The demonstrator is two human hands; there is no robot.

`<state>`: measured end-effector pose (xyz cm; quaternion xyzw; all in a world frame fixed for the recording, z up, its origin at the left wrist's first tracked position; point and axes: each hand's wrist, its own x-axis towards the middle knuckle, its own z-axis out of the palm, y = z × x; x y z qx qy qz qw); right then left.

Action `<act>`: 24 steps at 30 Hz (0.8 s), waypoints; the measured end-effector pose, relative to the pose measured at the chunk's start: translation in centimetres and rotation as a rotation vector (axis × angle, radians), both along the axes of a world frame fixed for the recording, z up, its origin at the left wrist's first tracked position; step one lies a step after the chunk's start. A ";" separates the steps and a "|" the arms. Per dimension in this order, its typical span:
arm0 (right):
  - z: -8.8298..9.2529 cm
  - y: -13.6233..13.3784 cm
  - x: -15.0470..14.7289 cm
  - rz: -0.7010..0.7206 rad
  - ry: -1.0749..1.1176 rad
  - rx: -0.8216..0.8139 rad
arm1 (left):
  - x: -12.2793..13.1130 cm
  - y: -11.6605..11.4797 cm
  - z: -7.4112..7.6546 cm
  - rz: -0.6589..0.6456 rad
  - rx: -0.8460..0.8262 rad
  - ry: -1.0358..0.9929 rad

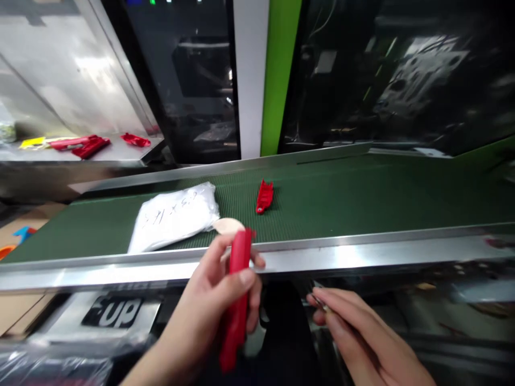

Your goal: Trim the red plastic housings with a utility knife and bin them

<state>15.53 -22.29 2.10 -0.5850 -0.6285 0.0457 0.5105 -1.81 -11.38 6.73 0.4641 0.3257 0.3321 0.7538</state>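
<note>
In my left hand (213,300) is a long red plastic part (240,254), upright and slightly tilted, with the thumb across its front and the fingers wrapped behind. My right hand (358,327) is apart from it, to the right, its thumb and fingers pinching a small, thin metal piece (319,301); blur hides its exact kind. Beyond the hands, a smaller red plastic piece (264,197) lies on the green conveyor belt (341,198). A pale round-edged object (228,225) shows just behind the held part.
A white plastic bag (173,214) with handwriting lies on the belt at left. The belt's metal rail (322,256) runs between me and the belt. More red parts (86,145) rest on a metal shelf (124,153) at upper left. A green-and-white machine post (277,75) stands behind.
</note>
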 end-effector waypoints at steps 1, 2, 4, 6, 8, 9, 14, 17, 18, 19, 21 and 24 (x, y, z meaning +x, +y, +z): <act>0.1 0.3 -0.7 0.064 -0.027 -0.032 | -1.6 -2.0 -1.0 0.069 -0.109 -0.002; 0.2 0.6 -1.5 0.138 -0.062 -0.057 | -2.7 -3.8 -2.0 0.137 -0.211 -0.013; 0.4 1.2 -3.4 0.286 -0.124 -0.085 | -4.1 -6.6 -3.6 0.273 -0.350 -0.049; 0.5 1.6 -5.2 0.391 -0.163 -0.065 | -4.9 -8.3 -4.6 0.363 -0.419 -0.106; 0.4 1.9 -6.6 0.464 -0.190 -0.053 | -5.6 -9.1 -4.8 0.408 -0.450 -0.156; 0.4 2.0 -7.2 0.489 -0.205 -0.060 | -6.0 -9.4 -4.8 0.421 -0.461 -0.177; 0.1 2.1 -8.5 0.527 -0.284 -0.084 | -7.9 -10.1 -4.4 0.433 -0.491 -0.245; 0.2 2.0 -8.8 0.538 -0.334 -0.079 | -8.5 -10.4 -4.6 0.426 -0.499 -0.270; 0.3 2.0 -9.0 0.540 -0.348 -0.079 | -8.6 -10.4 -4.7 0.422 -0.500 -0.274; 0.4 2.0 -9.1 0.541 -0.359 -0.077 | -8.7 -10.5 -4.7 0.418 -0.500 -0.279; 0.5 2.0 -9.2 0.540 -0.380 -0.069 | -8.7 -10.6 -4.9 0.410 -0.507 -0.293; 0.7 2.0 -9.4 0.544 -0.401 -0.059 | -8.8 -10.7 -5.0 0.400 -0.522 -0.305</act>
